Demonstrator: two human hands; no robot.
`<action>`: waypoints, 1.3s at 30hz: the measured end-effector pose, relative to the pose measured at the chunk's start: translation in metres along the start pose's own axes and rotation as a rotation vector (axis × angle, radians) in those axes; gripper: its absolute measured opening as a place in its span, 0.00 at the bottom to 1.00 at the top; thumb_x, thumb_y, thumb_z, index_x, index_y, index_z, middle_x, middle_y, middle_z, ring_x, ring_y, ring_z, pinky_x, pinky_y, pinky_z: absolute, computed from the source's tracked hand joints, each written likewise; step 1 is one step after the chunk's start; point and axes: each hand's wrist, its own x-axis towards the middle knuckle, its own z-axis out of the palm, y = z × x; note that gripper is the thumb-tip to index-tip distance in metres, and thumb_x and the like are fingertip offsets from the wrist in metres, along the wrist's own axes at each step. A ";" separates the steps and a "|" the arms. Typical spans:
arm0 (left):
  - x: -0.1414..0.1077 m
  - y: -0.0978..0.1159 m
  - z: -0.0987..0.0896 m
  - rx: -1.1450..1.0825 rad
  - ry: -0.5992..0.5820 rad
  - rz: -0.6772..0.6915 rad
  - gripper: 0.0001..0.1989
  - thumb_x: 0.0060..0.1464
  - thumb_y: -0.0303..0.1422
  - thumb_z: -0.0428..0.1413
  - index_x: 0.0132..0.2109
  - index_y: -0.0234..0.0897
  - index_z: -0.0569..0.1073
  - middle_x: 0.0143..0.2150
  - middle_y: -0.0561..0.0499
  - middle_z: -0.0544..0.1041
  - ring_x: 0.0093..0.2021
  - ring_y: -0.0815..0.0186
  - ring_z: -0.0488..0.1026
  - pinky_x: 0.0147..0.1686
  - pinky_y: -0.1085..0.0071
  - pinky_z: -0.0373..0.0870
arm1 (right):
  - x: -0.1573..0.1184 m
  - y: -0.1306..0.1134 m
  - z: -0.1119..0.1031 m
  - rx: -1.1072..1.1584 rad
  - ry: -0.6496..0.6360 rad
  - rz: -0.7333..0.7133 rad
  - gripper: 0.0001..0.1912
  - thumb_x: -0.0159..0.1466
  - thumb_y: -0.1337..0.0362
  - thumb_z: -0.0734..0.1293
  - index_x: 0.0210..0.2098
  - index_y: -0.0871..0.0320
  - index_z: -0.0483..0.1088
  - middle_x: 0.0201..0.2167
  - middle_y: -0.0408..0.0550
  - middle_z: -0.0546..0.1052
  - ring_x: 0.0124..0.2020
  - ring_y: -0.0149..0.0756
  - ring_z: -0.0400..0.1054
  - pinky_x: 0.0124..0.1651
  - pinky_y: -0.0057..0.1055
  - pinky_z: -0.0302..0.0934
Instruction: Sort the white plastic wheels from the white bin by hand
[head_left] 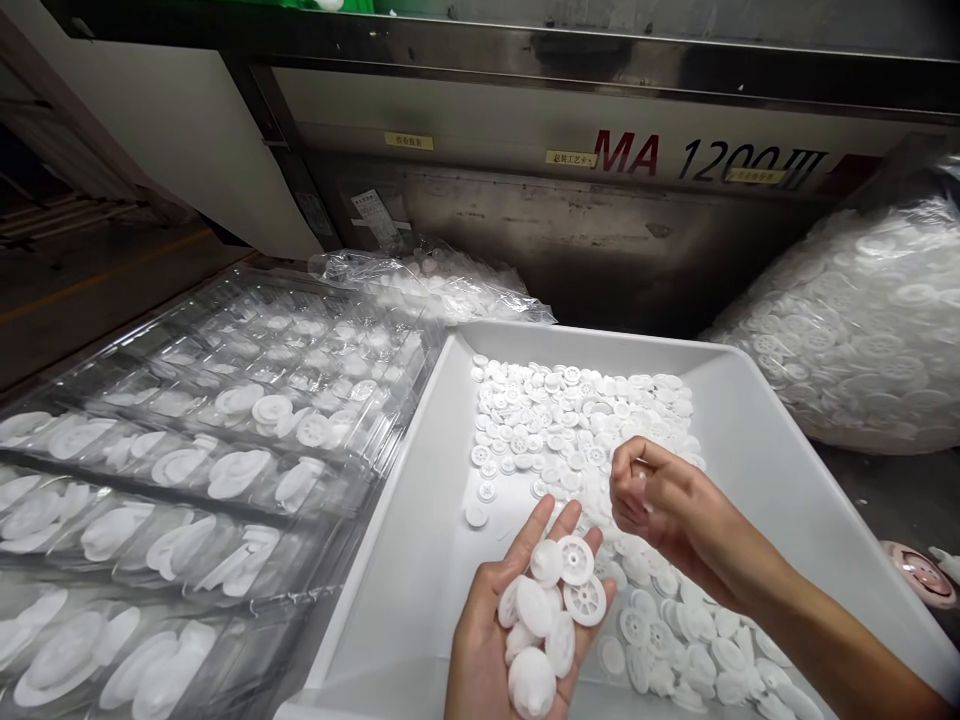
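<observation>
My left hand (480, 640) is palm up over the near part of a grey tray (780, 480), fingers spread. It cups a small pile of white plastic discs (534, 606), some domed with a pointed centre, others ring-shaped with spokes. To its right, my right hand (667, 505) hovers above the tray with its fingers curled in a pinch; whatever they hold, if anything, is hidden. Many more of the white discs (570, 410) lie loose across the tray floor, with a dense heap (690, 640) under my right forearm.
Clear plastic blister trays (247, 440) with white discs in their compartments stand on the left. A clear bag of discs (862, 330) bulges at the right, and another bag (442, 285) lies behind the tray. A machine panel (480, 120) runs along the back.
</observation>
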 end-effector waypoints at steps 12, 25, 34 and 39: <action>-0.002 0.001 0.003 0.028 0.015 0.022 0.18 0.58 0.30 0.43 0.48 0.39 0.73 0.53 0.49 0.73 0.54 0.61 0.68 0.43 0.71 0.70 | -0.009 -0.002 0.022 -0.557 -0.107 -0.028 0.17 0.56 0.71 0.68 0.41 0.46 0.66 0.21 0.33 0.56 0.23 0.26 0.51 0.27 0.24 0.48; -0.002 -0.001 0.005 0.008 -0.026 -0.039 0.21 0.57 0.31 0.41 0.54 0.28 0.67 0.54 0.38 0.72 0.55 0.54 0.67 0.55 0.54 0.61 | -0.006 -0.002 0.015 -0.467 -0.055 0.034 0.15 0.60 0.58 0.68 0.47 0.46 0.66 0.18 0.33 0.52 0.22 0.27 0.48 0.28 0.27 0.46; -0.001 0.001 0.011 -0.029 0.091 -0.098 0.26 0.56 0.31 0.44 0.60 0.28 0.57 0.53 0.38 0.73 0.52 0.52 0.69 0.56 0.49 0.58 | -0.006 -0.003 0.011 -0.482 -0.073 0.078 0.18 0.59 0.56 0.68 0.49 0.43 0.65 0.20 0.34 0.53 0.24 0.27 0.52 0.30 0.24 0.51; -0.001 0.000 0.008 -0.037 0.120 -0.057 0.21 0.55 0.29 0.46 0.55 0.31 0.66 0.51 0.41 0.74 0.53 0.55 0.68 0.55 0.52 0.61 | -0.009 -0.006 0.006 -0.676 -0.114 -0.146 0.11 0.61 0.61 0.66 0.44 0.46 0.69 0.25 0.35 0.70 0.21 0.25 0.52 0.24 0.23 0.50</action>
